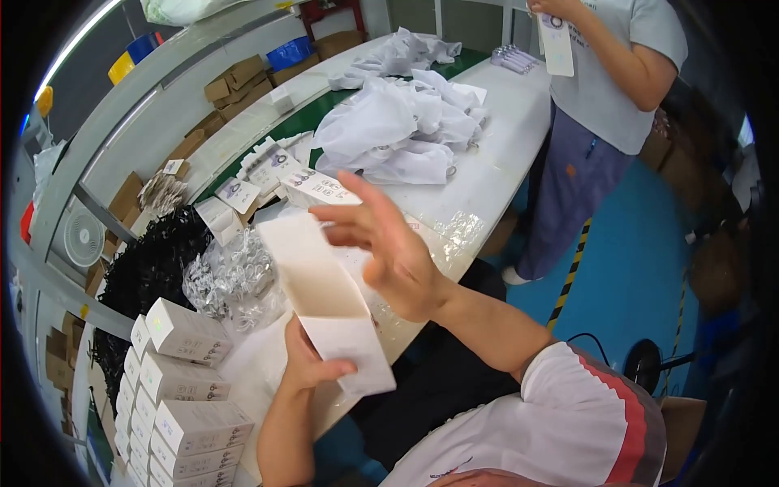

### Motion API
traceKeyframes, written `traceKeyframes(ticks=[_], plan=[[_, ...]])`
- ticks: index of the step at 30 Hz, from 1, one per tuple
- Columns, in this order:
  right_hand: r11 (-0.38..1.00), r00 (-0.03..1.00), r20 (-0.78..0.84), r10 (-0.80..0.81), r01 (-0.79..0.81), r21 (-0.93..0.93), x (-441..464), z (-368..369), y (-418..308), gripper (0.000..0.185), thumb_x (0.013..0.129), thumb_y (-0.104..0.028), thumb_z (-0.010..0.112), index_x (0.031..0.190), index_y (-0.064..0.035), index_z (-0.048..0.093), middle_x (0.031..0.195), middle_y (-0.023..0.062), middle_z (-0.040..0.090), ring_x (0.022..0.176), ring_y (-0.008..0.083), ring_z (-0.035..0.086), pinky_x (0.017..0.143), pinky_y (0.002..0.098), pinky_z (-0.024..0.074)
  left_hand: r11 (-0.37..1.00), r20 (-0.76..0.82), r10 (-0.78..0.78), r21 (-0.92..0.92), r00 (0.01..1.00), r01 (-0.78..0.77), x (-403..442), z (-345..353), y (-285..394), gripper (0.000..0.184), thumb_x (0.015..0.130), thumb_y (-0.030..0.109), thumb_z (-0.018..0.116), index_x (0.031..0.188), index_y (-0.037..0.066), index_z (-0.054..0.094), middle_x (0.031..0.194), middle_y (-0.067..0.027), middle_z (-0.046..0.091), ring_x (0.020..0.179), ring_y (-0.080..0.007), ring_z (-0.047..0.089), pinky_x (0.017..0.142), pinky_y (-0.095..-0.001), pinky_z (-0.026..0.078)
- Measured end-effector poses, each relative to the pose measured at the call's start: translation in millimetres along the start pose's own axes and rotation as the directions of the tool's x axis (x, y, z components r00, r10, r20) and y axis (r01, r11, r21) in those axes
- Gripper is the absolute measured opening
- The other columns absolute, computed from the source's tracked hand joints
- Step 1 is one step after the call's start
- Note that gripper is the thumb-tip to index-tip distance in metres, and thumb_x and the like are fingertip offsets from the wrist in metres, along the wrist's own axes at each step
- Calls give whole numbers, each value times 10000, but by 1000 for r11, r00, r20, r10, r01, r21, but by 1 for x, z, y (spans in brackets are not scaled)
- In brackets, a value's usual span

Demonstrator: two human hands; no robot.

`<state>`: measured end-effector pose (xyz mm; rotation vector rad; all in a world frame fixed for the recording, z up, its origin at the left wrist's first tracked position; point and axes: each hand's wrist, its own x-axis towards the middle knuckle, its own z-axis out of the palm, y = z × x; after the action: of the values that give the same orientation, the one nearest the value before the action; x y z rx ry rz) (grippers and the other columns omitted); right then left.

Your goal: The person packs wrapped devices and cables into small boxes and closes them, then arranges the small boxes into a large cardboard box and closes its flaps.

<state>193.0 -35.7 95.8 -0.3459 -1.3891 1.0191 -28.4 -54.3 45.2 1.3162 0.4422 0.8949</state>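
My left hand (311, 357) is wrapped round the lower part of a white cardboard box (355, 345), its thumb on the near face. The box is tilted, with its top end open and a long flap (284, 235) standing up. No contents show inside from here. Beside the open end my right hand (389, 252) is raised, fingers apart and slightly blurred, with nothing visible in it. Just behind the flap lies a printed white box (320, 188). Clear plastic bags with small metallic-looking pieces (231, 276) rest left of my box.
Stacked white printed boxes (191, 373) stand at lower left, near a heap of black strips (150, 280). White bags (398, 126) cover part of the worktable (479, 211). Another person (600, 89) stands at the far right side, holding a printed card (557, 45).
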Motion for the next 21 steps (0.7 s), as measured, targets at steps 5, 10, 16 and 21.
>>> traceKeyframes(ticks=[5,10,16,21], plan=[[958,959,117,260,-241,-154,-29,23,8,958,903,-284,894,1629,25,352,1439,181,639,1289,216,635,1106,379,497,922,-322,303,336,897,-191,0,-3,-20,1007,657,199,1024,1472,-24,476,1277,-158,703,1136,-269,719,988,-413,585],[979,996,63,59,-45,-199,-22,27,19,633,942,-119,835,1476,51,540,1242,126,743,1079,181,721,928,324,589,873,-241,387,406,890,-270,-1,-16,-27,1074,664,140,1013,1531,3,394,1395,-148,619,1270,-277,644,1037,-406,552],[931,940,310,-141,233,-283,45,-23,17,680,1051,-302,698,1596,7,434,1584,162,542,1469,260,506,1221,431,396,796,-357,362,599,861,-86,7,-16,-36,495,767,-75,861,1205,-54,634,933,-154,723,638,-209,688,423,-309,500],[157,906,332,-262,379,-912,153,-141,62,440,975,-218,731,1371,-38,659,1318,206,698,1184,383,683,991,478,553,868,-529,115,466,841,174,16,3,-19,487,745,4,938,1161,-29,688,1021,-112,757,828,-208,736,727,-338,609]])
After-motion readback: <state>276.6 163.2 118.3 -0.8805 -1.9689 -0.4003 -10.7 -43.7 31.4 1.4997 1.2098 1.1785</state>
